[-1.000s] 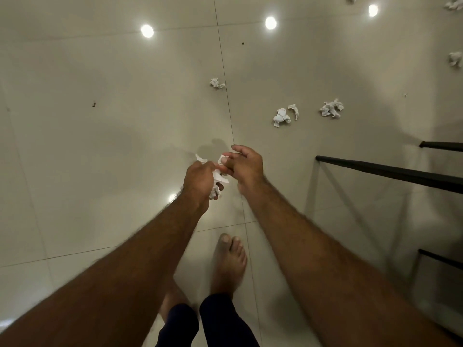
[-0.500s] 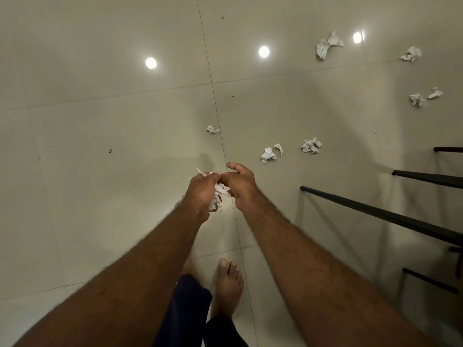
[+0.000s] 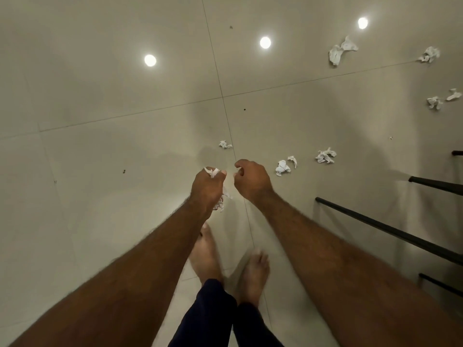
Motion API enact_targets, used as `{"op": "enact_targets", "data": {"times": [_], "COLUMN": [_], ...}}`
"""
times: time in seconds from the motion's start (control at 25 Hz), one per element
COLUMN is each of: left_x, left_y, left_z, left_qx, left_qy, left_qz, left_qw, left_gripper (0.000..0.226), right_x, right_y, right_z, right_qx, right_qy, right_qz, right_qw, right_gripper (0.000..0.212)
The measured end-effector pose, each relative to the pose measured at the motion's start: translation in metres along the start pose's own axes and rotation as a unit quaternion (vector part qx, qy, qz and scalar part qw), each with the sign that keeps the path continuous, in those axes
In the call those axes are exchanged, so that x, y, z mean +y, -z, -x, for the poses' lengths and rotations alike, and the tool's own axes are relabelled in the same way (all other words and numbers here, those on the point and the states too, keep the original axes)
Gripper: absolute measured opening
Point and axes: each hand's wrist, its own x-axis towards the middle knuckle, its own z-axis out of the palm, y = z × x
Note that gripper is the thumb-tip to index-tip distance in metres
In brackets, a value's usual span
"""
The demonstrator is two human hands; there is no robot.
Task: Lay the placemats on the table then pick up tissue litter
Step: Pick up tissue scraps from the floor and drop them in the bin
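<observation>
Hands meet above a pale, glossy tiled floor (image 3: 125, 121), seen from above. The left hand (image 3: 206, 189) is clenched around a wad of collected tissue (image 3: 220, 202), with white scraps poking out above the thumb and below the palm. The right hand (image 3: 251, 182), just beside the left and apart from it, is loosely curled; a tiny white fleck may sit at its fingertips, too small to tell.

All places below are given relative to the left hand. A small crumpled tissue (image 3: 225, 145) lies on the floor just beyond it. To the right of it lie a pair of tissue scraps (image 3: 284, 166), then a larger ragged tissue clump (image 3: 325, 155). Far beyond and to the right lie more tissue pieces (image 3: 340, 52). Black metal bars (image 3: 390, 230), likely furniture legs, stand well to the right. Bare feet (image 3: 253, 276) stand below it.

The step in hand seems to be gathering litter. To do it well, the left fist should stay closed so nothing falls, while the right hand pinches each scrap and feeds it in, nearest first.

The tissue is thin, soft, white and wrinkled, light enough to drift. The tiles are smooth and reflect round ceiling lights.
</observation>
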Motion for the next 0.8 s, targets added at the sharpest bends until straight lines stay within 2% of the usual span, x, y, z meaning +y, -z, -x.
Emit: {"op": "enact_targets", "data": {"times": [0.08, 0.2, 0.36, 0.56, 0.8], "left_x": [0.001, -0.004, -0.006, -0.015, -0.019], "left_y": [0.007, 0.016, 0.02, 0.013, 0.002], "left_z": [-0.022, -0.055, -0.096, -0.126, -0.132], "left_qx": [0.012, 0.034, 0.036, 0.037, 0.044], "left_qy": [-0.024, -0.029, -0.019, -0.018, -0.031], "left_qz": [-0.059, -0.102, -0.095, -0.104, -0.117], "left_qw": [0.998, 0.994, 0.995, 0.994, 0.992], "left_gripper": [0.027, 0.029, 0.03, 0.029, 0.024], "right_x": [-0.004, -0.012, -0.015, -0.004, 0.004], "right_y": [-0.008, -0.019, -0.038, -0.067, -0.071], "right_z": [-0.023, -0.059, -0.107, -0.127, -0.128], "right_qx": [-0.002, -0.007, 0.026, 0.033, 0.013], "right_qy": [0.075, 0.144, 0.171, 0.211, 0.226], "right_qz": [0.113, 0.193, 0.199, 0.223, 0.233], "right_qw": [0.991, 0.971, 0.964, 0.951, 0.946], "right_gripper": [0.038, 0.048, 0.045, 0.053, 0.032]}}
